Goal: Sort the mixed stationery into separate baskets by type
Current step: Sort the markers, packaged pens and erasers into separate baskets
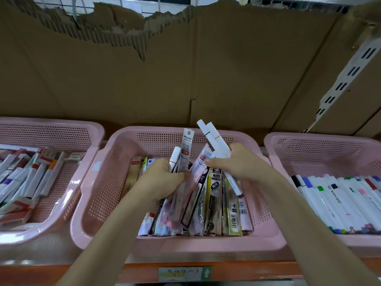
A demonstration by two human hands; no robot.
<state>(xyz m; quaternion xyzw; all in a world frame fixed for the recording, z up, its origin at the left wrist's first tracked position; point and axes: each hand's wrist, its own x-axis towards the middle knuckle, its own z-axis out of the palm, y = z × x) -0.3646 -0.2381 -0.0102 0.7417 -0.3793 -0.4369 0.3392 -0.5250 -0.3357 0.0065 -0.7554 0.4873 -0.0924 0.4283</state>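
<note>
Altogether three pink baskets, two hands

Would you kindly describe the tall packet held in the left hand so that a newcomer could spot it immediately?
Start at the middle pink basket, one of three on the shelf. Above it the left hand grips a white marker and a clear packet. The packet is the tallest item there, a flat transparent sleeve with a round hang-hole at its top.
</note>
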